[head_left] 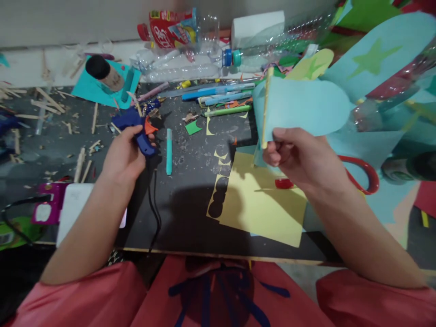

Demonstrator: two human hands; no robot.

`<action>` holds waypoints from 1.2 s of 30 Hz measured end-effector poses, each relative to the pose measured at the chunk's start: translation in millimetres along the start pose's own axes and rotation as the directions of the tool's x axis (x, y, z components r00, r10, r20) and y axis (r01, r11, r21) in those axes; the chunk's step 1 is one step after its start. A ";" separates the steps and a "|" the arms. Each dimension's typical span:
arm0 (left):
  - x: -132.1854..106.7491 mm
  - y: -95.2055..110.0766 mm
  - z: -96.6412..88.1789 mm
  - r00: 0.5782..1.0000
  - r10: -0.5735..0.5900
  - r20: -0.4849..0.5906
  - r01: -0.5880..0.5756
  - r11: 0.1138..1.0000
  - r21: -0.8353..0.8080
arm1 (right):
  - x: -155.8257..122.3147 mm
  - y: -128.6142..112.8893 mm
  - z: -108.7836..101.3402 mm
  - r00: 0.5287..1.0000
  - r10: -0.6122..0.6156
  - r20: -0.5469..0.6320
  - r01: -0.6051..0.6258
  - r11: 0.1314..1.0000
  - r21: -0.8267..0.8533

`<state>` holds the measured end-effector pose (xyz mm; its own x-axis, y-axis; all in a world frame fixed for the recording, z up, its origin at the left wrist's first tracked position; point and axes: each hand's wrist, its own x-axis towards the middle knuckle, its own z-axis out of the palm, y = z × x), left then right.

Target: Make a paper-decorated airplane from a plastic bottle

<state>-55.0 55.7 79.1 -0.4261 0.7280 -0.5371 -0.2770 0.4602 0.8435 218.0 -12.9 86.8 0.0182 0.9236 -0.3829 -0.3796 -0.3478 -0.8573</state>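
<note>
My left hand [123, 156] is closed round the handle of a blue glue gun [136, 127] with an orange trigger; its black cord [154, 204] runs down towards me. My right hand [299, 159] pinches a thin wooden stick [265, 109] fixed along the edge of a light blue paper cut-out [303, 106], held upright above the table. A yellow paper sheet [262, 204] with round holes cut along its left edge lies under that hand. A teal marker [169, 152] lies just right of the glue gun.
The dark table [190, 213] is littered with wooden sticks [47, 102], paper scraps and pens [218, 93]. Plastic bottles [184, 45] and a white roll [257, 27] lie at the back. Red-handled scissors [368, 172], teal paper and a bottle crowd the right. A white pad [73, 204] sits at left.
</note>
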 end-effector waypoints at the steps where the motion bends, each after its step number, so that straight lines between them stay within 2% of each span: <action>1: 5.2 0.0 1.7 1.000 -0.003 0.018 0.002 1.000 0.029 | 0.6 -2.8 -4.3 0.999 -0.032 -0.018 0.032 0.999 0.001; 3: 17.1 -2.0 0.8 0.999 0.002 0.044 -0.006 0.996 0.091 | 0.9 -5.8 -14.2 0.995 -0.072 -0.071 0.072 0.997 -0.007; 6: 34.4 -4.2 -13.3 0.988 0.125 0.093 -0.135 0.985 0.108 | -1.3 -3.3 -30.6 0.980 -0.078 -0.181 0.072 0.997 -0.038; 8: 40.0 -4.0 -26.8 0.976 0.210 0.058 -0.215 0.973 0.087 | -3.6 1.7 -41.2 0.964 -0.074 -0.254 0.062 0.997 -0.055; 10: 36.9 -5.2 -35.9 0.938 0.346 0.027 -0.347 0.937 0.049 | -4.6 7.2 -50.3 0.940 -0.099 -0.327 0.082 0.994 -0.066; 12: 24.0 -11.5 -34.1 0.873 0.478 0.098 -0.480 0.877 0.005 | -2.9 11.4 -56.7 0.899 -0.182 -0.399 0.169 0.983 -0.068; 14: 4.0 -24.6 -18.7 0.815 0.464 0.346 -0.507 0.861 0.039 | 2.0 13.8 -59.3 0.845 -0.274 -0.459 0.285 0.957 -0.048; 15: -7.0 -33.4 -6.5 0.766 0.430 0.478 -0.526 0.846 0.083 | 5.5 14.6 -59.0 0.827 -0.293 -0.481 0.320 0.947 -0.026; 16: -17.7 -43.1 7.8 0.697 0.361 0.620 -0.549 0.825 0.137 | 9.2 15.3 -57.9 0.815 -0.291 -0.501 0.338 0.941 0.002; 18: -36.0 -62.9 38.9 0.551 0.221 0.805 -0.600 0.776 0.197 | 16.6 17.5 -53.5 0.815 -0.241 -0.527 0.327 0.942 0.075; 19: -42.8 -72.0 53.9 0.493 0.145 0.858 -0.602 0.768 0.216 | 19.7 19.3 -50.9 0.819 -0.212 -0.534 0.317 0.942 0.113; 20: -48.1 -79.8 67.3 0.452 0.074 0.889 -0.587 0.775 0.234 | 22.2 21.8 -48.4 0.821 -0.191 -0.538 0.313 0.938 0.146; 22: -54.6 -91.0 86.2 0.400 0.007 0.916 -0.560 0.794 0.239 | 24.7 28.4 -43.8 0.829 -0.186 -0.527 0.322 0.929 0.180; 25: -58.0 -95.5 89.3 0.404 0.044 0.914 -0.583 0.782 0.220 | 21.5 38.9 -35.8 0.863 -0.239 -0.445 0.329 0.935 0.135; 28: -58.2 -90.5 65.7 0.433 0.094 0.896 -0.626 0.747 0.224 | 11.0 45.8 -19.3 0.912 -0.238 -0.335 0.284 0.954 0.096; 32: -56.2 -82.7 24.7 0.540 0.084 0.837 -0.632 0.697 0.338 | -2.8 49.5 10.4 0.975 -0.091 -0.204 0.121 0.983 0.136; 34: -55.0 -80.8 11.7 0.589 0.060 0.806 -0.639 0.645 0.419 | -3.3 50.2 18.6 0.987 -0.040 -0.154 0.065 0.985 0.160; 36: -54.2 -80.5 5.7 0.614 0.063 0.787 -0.669 0.570 0.477 | 1.5 50.0 18.5 0.989 -0.009 -0.150 0.032 0.988 0.153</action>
<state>-4.7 -17.9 40.3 0.3985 0.8758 -0.2723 0.5379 0.0173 0.8428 181.9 -26.0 49.8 0.1604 0.8922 -0.4222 -0.5156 -0.2890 -0.8066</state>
